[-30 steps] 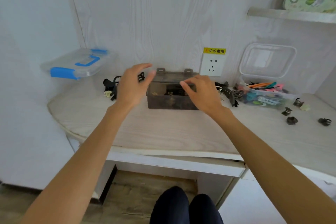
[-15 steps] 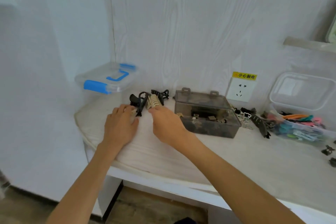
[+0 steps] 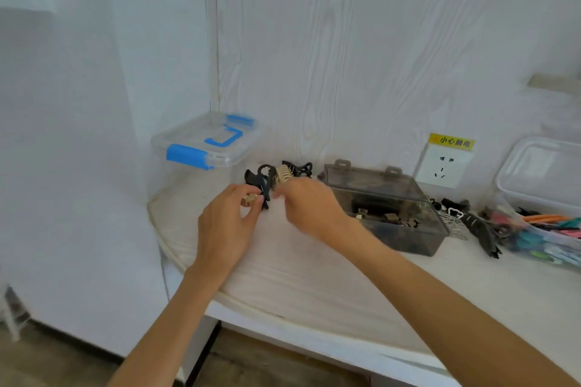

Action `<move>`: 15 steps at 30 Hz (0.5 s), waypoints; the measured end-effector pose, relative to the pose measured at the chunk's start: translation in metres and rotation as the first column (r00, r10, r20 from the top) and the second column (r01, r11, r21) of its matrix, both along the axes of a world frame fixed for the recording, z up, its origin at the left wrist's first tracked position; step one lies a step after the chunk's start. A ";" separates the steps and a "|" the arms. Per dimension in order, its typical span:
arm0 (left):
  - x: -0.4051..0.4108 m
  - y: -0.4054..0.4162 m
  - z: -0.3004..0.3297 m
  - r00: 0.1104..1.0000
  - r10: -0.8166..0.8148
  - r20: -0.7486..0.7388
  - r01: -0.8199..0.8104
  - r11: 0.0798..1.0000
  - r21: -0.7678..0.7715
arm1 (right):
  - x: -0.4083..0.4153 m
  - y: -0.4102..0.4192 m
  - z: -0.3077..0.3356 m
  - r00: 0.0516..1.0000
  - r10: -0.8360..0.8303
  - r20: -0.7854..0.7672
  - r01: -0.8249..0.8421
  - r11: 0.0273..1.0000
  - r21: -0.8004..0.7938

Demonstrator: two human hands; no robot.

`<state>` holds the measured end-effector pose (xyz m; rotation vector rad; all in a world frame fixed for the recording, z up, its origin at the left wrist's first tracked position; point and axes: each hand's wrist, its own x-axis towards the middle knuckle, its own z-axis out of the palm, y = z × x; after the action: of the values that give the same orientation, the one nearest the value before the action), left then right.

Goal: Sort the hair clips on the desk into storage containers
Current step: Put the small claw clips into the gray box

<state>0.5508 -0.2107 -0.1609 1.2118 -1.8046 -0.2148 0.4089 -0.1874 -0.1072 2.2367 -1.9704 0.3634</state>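
Hands (image 3: 267,210) at claw clips (image 3: 270,177), desk edge (image 3: 188,264) near.

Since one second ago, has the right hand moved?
Yes. The right hand went left, from the front of the dark box to the clip pile beside it.

Pale wood-grain surface (image 3: 314,276) with rounded left end. Landmark: smoky translucent lidded box (image 3: 386,207) at back. Left of it: cluster of black and beige claw clips (image 3: 270,177), then clear blue-latched container (image 3: 204,144). Right: loose black clips (image 3: 471,223), clear tub of coloured clips (image 3: 547,229).
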 end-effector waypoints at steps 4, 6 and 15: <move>-0.001 -0.004 -0.002 0.999 0.005 0.041 -0.006 1.000 0.021 | -0.033 -0.047 0.034 0.986 -0.166 -0.011 0.166 0.981 0.097; 0.000 -0.007 -0.004 0.995 -0.009 0.099 0.004 0.999 0.045 | -0.045 -0.069 0.043 0.956 -0.213 -0.204 0.259 0.937 0.236; -0.001 -0.010 -0.005 0.983 -0.013 0.183 -0.002 0.997 0.082 | -0.061 -0.112 0.024 0.762 -0.191 -0.618 0.471 0.819 0.328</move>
<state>0.5500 -0.2203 -0.1657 1.3208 -1.9748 -0.1870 0.3481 -0.2991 -0.0827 1.7962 -2.1842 -0.8200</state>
